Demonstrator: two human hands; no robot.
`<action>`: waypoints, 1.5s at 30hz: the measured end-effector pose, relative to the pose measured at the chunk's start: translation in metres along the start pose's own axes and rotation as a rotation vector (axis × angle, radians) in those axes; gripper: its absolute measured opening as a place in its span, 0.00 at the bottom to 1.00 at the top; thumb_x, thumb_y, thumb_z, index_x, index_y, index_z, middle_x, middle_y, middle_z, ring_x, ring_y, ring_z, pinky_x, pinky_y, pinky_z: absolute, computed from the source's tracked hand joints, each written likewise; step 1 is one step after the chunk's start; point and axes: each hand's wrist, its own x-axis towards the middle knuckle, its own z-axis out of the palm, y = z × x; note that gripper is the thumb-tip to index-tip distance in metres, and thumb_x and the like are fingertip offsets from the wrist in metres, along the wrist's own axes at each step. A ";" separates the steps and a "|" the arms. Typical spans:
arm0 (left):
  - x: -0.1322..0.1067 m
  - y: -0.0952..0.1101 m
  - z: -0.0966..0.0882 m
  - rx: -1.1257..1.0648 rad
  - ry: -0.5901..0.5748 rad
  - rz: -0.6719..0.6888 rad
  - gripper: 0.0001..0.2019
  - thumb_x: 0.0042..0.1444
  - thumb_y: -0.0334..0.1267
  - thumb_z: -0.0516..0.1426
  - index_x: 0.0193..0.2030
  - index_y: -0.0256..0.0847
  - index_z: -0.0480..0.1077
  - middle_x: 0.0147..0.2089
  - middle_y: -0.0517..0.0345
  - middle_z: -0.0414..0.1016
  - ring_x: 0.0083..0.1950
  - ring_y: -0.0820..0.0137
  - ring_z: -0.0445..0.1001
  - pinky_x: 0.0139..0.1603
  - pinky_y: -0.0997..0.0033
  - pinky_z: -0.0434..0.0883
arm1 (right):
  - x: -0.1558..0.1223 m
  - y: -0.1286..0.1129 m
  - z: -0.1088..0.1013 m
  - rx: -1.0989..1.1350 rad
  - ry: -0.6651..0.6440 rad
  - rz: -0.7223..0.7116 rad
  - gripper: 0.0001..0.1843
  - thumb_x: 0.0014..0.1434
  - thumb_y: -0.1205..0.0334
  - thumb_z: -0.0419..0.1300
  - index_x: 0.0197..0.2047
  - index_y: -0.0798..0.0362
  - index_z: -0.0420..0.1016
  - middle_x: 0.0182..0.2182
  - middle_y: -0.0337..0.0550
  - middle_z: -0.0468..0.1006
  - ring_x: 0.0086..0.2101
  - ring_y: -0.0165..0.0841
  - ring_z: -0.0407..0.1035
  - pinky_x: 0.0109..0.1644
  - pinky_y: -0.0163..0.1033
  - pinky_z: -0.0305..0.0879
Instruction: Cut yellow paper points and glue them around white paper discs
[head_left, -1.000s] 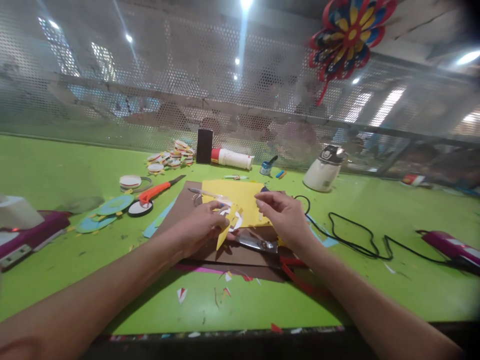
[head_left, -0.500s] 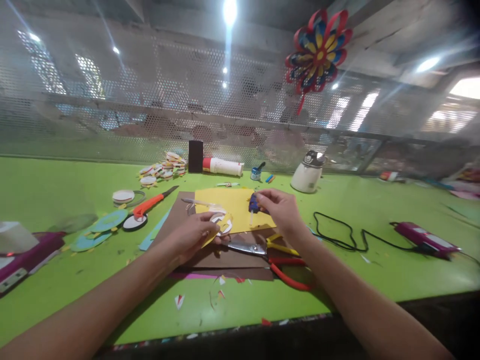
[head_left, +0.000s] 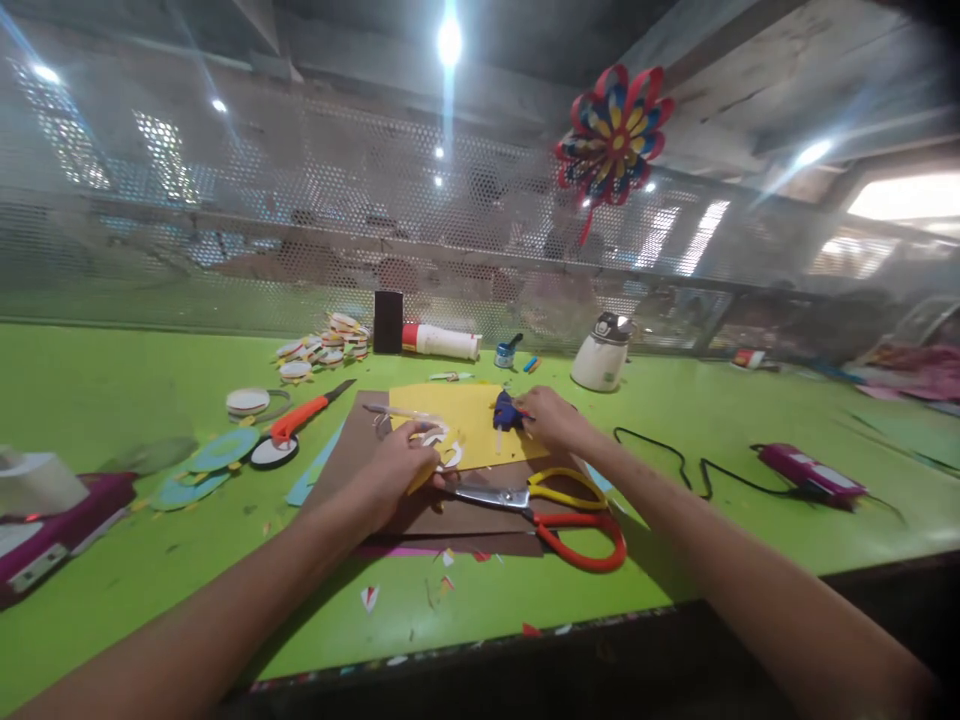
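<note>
Since one second ago, the right hand [head_left: 551, 418] is gripping a blue glue gun [head_left: 506, 411] at centre frame, over the yellow sheet [head_left: 469, 425]. The left hand [head_left: 390, 472] is pinching a paper ring [head_left: 442, 448] just left of it. Scissors [head_left: 559, 510] are lying open below centre. Risk: a dripping nozzle may be burning fingers or spotting the sheet.

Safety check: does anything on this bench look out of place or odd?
Yes. Left of the left hand, which holds a paper ring, the orange knife lies with its blade seemingly out. The right hand grips a blue tool; at the back, the white bottle lies on its side. Paper scraps litter the green table near its edge.
</note>
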 end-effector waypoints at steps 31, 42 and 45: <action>0.001 0.005 0.005 0.215 0.252 0.075 0.17 0.51 0.23 0.53 0.48 0.37 0.63 0.33 0.56 0.72 0.24 0.71 0.77 0.19 0.80 0.67 | 0.000 0.009 0.034 0.063 0.123 0.023 0.33 0.47 0.72 0.56 0.59 0.57 0.66 0.44 0.55 0.73 0.43 0.45 0.69 0.48 0.45 0.65; 0.010 -0.006 0.001 0.084 0.243 0.061 0.15 0.50 0.23 0.53 0.45 0.39 0.61 0.35 0.56 0.73 0.25 0.71 0.77 0.26 0.73 0.72 | 0.014 0.028 0.023 0.401 0.316 0.150 0.19 0.57 0.55 0.54 0.42 0.60 0.79 0.35 0.49 0.82 0.35 0.42 0.74 0.37 0.41 0.69; 0.015 -0.014 -0.002 -0.018 0.201 0.077 0.17 0.47 0.23 0.55 0.44 0.39 0.63 0.33 0.57 0.73 0.25 0.72 0.76 0.27 0.74 0.71 | 0.014 0.030 0.025 0.458 0.295 0.117 0.20 0.57 0.52 0.54 0.38 0.58 0.80 0.31 0.47 0.83 0.33 0.41 0.75 0.33 0.39 0.68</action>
